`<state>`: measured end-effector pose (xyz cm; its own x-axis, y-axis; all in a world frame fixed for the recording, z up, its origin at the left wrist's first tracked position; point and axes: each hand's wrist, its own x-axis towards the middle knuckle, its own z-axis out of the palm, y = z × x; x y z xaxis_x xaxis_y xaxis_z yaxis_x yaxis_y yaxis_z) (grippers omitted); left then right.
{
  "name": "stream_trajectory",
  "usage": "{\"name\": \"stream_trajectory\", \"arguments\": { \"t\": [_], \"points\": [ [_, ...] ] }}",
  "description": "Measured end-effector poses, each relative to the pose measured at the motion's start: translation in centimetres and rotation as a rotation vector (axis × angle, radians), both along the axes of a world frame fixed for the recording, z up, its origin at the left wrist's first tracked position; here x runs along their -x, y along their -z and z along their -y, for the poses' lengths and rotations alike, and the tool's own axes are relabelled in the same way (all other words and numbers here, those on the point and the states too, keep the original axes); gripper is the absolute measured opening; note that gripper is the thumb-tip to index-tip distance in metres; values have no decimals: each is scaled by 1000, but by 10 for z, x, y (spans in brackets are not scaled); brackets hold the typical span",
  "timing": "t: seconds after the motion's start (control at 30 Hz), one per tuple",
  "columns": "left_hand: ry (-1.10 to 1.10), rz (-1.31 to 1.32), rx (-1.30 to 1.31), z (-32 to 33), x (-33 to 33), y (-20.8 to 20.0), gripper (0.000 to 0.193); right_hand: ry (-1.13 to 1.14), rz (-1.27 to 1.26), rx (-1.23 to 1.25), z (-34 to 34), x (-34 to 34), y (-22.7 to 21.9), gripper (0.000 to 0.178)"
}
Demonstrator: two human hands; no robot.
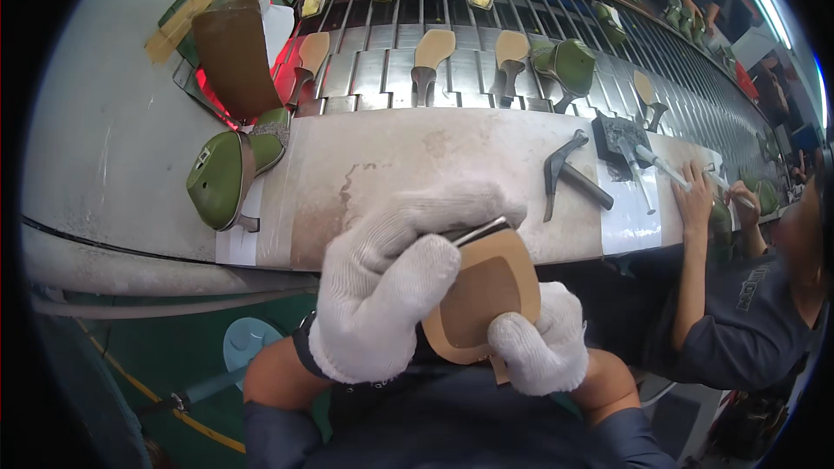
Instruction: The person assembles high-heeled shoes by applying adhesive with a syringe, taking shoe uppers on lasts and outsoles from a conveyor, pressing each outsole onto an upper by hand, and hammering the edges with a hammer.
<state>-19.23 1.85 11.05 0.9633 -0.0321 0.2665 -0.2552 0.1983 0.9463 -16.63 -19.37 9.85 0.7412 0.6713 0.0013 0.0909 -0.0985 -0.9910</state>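
Observation:
Both my hands wear white knit gloves and are raised in front of me, near the bench edge. Between them is a tan shoe sole (492, 295) with a browner inset panel, tilted toward me. My left hand (382, 282) is closed at its upper left edge, where a thin dark strip with a shiny edge (482, 231) shows beside the thumb; what that strip belongs to is hidden. My right hand (543, 339) pinches the lower right of the sole, thumb on its face. A small tan tab (499, 371) sticks out below that thumb.
On the bench (417, 156) lie a green shoe (217, 178), a hammer (565, 175) and a dark block with brushes (621, 143). Behind, a slatted conveyor (373, 78) carries soles (434, 48) and another green shoe (569, 65). A co-worker's hand (695, 200) is at the right.

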Motion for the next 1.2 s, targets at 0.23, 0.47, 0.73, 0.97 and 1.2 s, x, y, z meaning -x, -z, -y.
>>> {"name": "stream_trajectory", "arguments": {
  "t": [0.23,0.47,0.73,0.97,1.2],
  "points": [
    [-94,-61,104,-6,21,-4,36,-28,320,-164,-19,9,15,21],
    [-109,-60,-296,-21,31,-28,49,-104,373,-30,-22,12,5,17],
    [-165,-9,-326,-19,32,-21,48,-97,390,-17,-25,12,8,20],
    [-251,-128,-405,-19,19,-38,37,-168,296,58,-22,1,9,29],
    [121,-110,438,-44,-57,2,69,13,-49,7,-27,-34,-11,35]
  ]
}}
